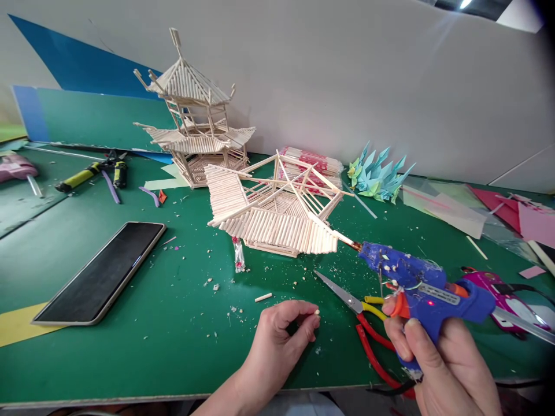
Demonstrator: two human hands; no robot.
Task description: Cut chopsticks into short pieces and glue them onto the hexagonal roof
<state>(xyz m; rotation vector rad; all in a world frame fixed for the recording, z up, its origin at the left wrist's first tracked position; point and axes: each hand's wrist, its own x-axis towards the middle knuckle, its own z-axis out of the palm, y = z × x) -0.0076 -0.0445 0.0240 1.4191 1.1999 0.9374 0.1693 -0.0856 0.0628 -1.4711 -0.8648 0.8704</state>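
In my right hand (pixel 442 358) is a blue glue gun (pixel 403 266), a finger on its orange trigger. Its nozzle points left at the corner of a stick-built model pavilion (pixel 281 228), whose roof is part covered with small wooden sticks, part bare frame. Whether the nozzle touches that corner I cannot tell. My left hand (pixel 286 329) is closed in a pinch above the green table, a small pale stick piece (pixel 317 312) showing at the fingertips. Another short stick (pixel 263 297) lies just beyond it. Scissors (pixel 342 292) and red-handled pliers (pixel 375 352) lie between my hands.
A finished-looking stick pagoda (pixel 191 133) stands at the back left. Bundled sticks (pixel 312 164) and a turquoise folded-paper piece (pixel 379 173) sit along the wall. A phone (pixel 104 271) lies left, near yellow-handled cutters (pixel 87 176). Paper sheets (pixel 455 211) and a pink pouch-like item (pixel 489 294) are right.
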